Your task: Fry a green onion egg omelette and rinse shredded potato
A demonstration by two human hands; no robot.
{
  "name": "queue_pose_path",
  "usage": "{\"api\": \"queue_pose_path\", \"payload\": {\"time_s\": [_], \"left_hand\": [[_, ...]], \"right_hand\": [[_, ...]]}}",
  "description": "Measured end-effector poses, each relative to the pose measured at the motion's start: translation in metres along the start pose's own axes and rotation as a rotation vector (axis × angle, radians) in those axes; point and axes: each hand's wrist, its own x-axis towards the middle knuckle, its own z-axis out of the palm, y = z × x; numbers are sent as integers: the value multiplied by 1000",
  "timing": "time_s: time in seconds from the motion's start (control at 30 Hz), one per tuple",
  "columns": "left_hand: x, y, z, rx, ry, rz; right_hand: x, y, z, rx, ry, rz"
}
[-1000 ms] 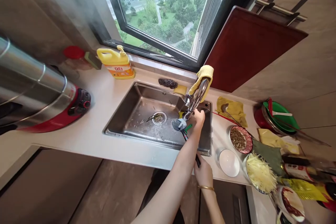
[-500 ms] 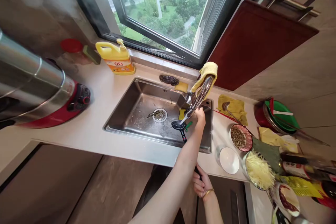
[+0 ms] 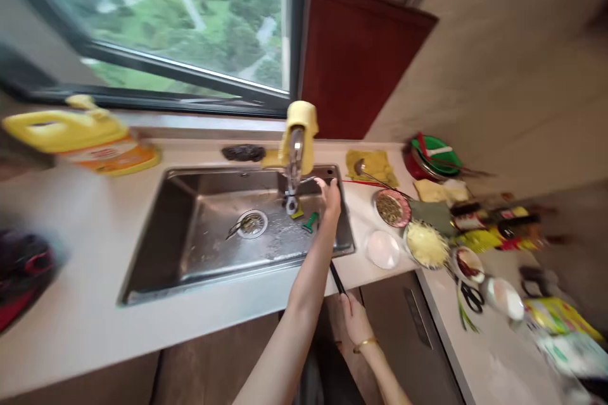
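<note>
My left hand [image 3: 329, 197] is at the lever [image 3: 308, 179] of the chrome tap [image 3: 294, 161], with its fingers apart and touching the lever's end. My right hand [image 3: 356, 321], wearing a gold bracelet, grips the dark handle of a black spatula [image 3: 337, 278] by the counter's front edge. My left forearm hides the spatula's head. Below the tap is the steel sink [image 3: 190, 266]. A green peeler [image 3: 310, 222] lies on its floor, left of my forearm, near a yellow piece [image 3: 297, 211] under the spout.
A yellow cloth [image 3: 303, 115] drapes over the tap. Right of the sink stand a white bowl [image 3: 382, 249], a bowl of minced food [image 3: 389, 207] and a bowl of pale shreds [image 3: 426, 244]. Black-handled scissors [image 3: 473, 297] lie farther right. A yellow detergent jug [image 3: 95, 139] stands left.
The view has swung right, bringing more of the right counter into sight. The spatula's head, visible under the tap before, is out of sight. My right hand has drawn back from the sink with it.
</note>
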Motion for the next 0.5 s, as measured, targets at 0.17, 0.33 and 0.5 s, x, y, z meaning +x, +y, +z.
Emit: {"api": "queue_pose_path", "payload": {"time_s": [0.17, 0.33, 0.5], "left_hand": [[-137, 12, -37, -160, -231, 180], [-232, 16, -116, 45, -309, 131], [-265, 12, -135, 166, -326, 54]], "right_hand": [[-16, -26, -20, -195, 38, 83], [-28, -55, -34, -160, 123, -13], [-38, -56, -29, -204, 59, 118]]}}
